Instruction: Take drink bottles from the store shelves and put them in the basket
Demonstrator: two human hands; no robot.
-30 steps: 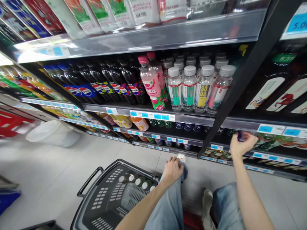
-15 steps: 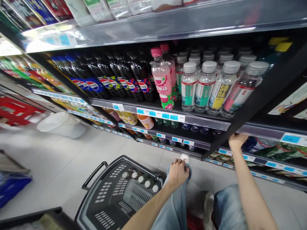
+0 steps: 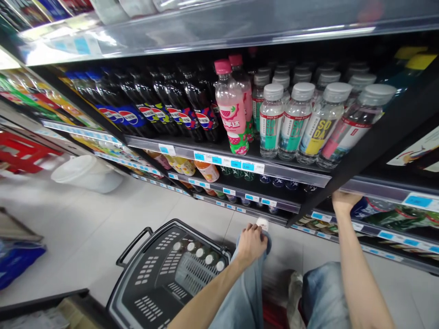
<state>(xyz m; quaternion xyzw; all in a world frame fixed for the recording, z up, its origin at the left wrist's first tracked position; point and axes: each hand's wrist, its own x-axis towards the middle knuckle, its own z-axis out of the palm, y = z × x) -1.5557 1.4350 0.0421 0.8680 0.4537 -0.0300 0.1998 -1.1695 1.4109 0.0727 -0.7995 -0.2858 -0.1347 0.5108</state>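
Note:
My left hand (image 3: 252, 242) rests on my knee in light blue jeans (image 3: 245, 292), its fingers draped loosely over it and holding nothing. The shopping basket (image 3: 147, 274), dark grey, stands on the floor left of that arm; several white-capped bottles (image 3: 200, 252) line its far side. Over at the right, my right hand (image 3: 345, 203) reaches under a shelf edge beside the black upright (image 3: 346, 146). Its fingers are hidden there, so any grip does not show. Dark bottles with blue and green labels (image 3: 394, 214) lie just right of it.
Cola bottles (image 3: 185, 105), a pink-capped bottle (image 3: 233, 114) and clear soda bottles (image 3: 295, 123) stand on the middle shelf. A white tub (image 3: 85, 173) and a red crate (image 3: 20, 153) are on the floor at left. A dark-rimmed box (image 3: 51, 301) is at bottom left.
The view has shifted slightly, with the shelf's right-hand bottles appearing a little larger. My left hand stays on the knee and my right hand stays by the upright.

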